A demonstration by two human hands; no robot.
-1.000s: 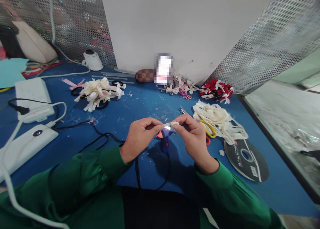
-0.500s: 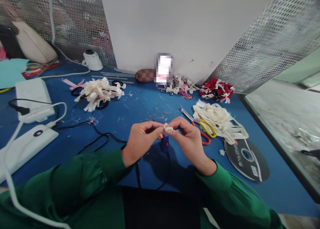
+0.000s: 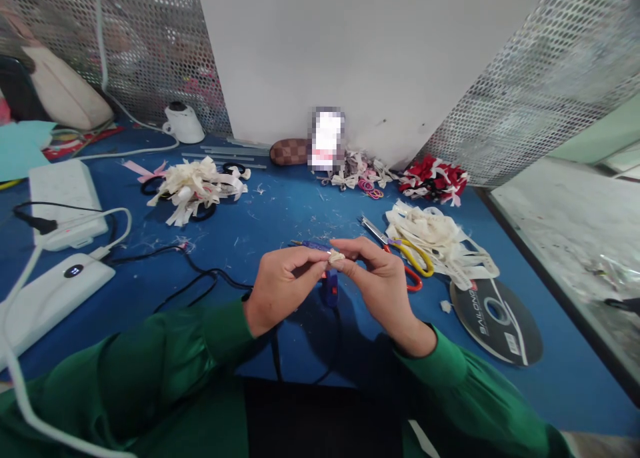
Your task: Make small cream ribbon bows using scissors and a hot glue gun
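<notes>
Between my two hands is a small folded piece of cream ribbon (image 3: 336, 257). My left hand (image 3: 283, 286) pinches its left side between thumb and forefinger. On the other side, my right hand (image 3: 381, 288) pinches it the same way. Under the fingers lies a blue glue gun (image 3: 330, 289), its nozzle pointing left and its middle partly hidden by my hands. Scissors (image 3: 413, 255) with yellow and orange handles rest just beyond my right hand.
Right of the scissors lie cream ribbon strips (image 3: 425, 235) and a black ribbon reel (image 3: 500, 321). A cream bow pile (image 3: 193, 188) and a red bow pile (image 3: 434, 180) sit farther back. White power banks (image 3: 55, 295) and cables occupy the left. A lit phone (image 3: 327, 138) leans on the back panel.
My left thumb and forefinger have parted slightly behind the ribbon tip, and my left hand is a little lower. Both hands still hold the cream ribbon; more of the glue gun's nozzle shows.
</notes>
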